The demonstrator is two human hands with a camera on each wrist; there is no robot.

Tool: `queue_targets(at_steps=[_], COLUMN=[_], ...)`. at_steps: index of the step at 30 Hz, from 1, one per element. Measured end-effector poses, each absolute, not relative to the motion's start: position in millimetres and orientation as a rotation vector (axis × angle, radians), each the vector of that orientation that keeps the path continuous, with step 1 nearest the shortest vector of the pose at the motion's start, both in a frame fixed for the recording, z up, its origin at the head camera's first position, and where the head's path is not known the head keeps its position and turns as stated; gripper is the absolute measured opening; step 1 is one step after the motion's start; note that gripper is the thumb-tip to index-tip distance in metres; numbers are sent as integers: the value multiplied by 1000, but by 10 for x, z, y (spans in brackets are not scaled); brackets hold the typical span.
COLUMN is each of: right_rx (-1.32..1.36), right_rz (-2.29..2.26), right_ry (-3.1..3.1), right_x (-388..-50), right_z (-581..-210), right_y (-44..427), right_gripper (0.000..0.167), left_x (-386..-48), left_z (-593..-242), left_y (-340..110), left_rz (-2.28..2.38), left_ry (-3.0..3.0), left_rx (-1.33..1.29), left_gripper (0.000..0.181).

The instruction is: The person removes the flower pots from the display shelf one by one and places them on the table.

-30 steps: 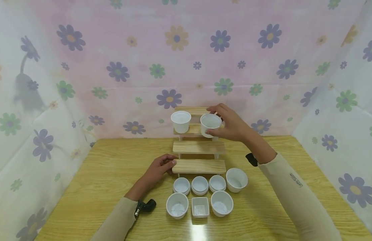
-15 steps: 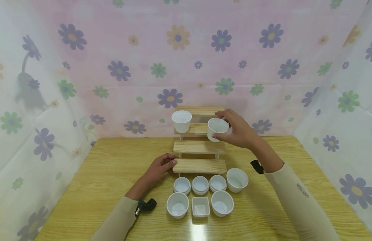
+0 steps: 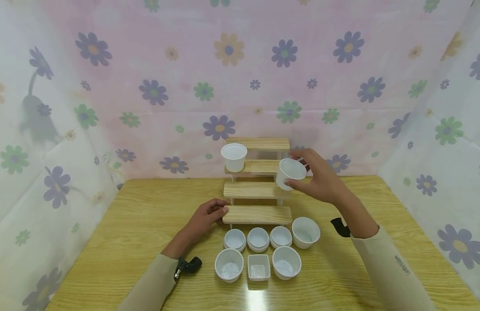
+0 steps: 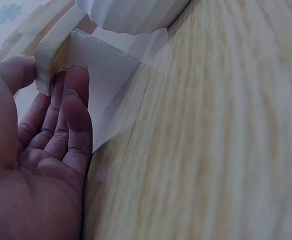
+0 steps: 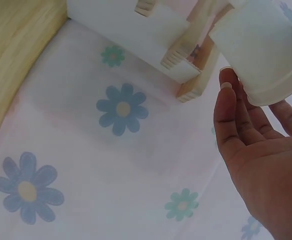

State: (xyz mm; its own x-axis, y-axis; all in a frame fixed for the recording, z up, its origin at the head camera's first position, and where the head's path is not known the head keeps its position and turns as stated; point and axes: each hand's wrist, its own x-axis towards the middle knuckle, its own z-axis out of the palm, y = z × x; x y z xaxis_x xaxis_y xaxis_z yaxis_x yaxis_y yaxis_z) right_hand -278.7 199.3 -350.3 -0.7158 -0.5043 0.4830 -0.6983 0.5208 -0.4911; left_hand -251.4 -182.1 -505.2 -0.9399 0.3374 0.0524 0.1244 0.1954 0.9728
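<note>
My right hand (image 3: 317, 179) grips a white round cup (image 3: 290, 169) between thumb and fingers, in the air by the right end of a tiered wooden display stand (image 3: 257, 189). In the right wrist view the same cup (image 5: 258, 50) is tilted, with the fingertips on its side. My left hand (image 3: 202, 220) pinches the left end of the stand's lowest step; the left wrist view shows the thumb on top of the board (image 4: 56, 47) and fingers beneath. Another white cup (image 3: 234, 160) stands at the left of an upper step.
In front of the stand are three small white round dishes (image 3: 258, 238) in a row. Nearer are a square white dish (image 3: 259, 268) and white cups to its left (image 3: 229, 264) and right (image 3: 287, 262). A larger white cup (image 3: 306, 233) stands right of the lowest step. Flowered cloth hangs behind.
My right hand has moved right and toward me with the cup, away from the upper steps, and the cup has tilted a little. My left hand has stayed on the lowest step.
</note>
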Motion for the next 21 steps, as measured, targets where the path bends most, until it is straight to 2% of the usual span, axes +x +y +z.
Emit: queue_targets(at_steps=[21], right_rx=[898], right_rz=[976], right_ry=[-2489], right_x=[-2525], right_z=[-3884], right_y=[2329], right_gripper=[73], left_x=[-2514], left_z=[-5040], left_y=[-1813], left_rz=[1884], left_ry=[2263], left_rx=[432], left_gripper=[33])
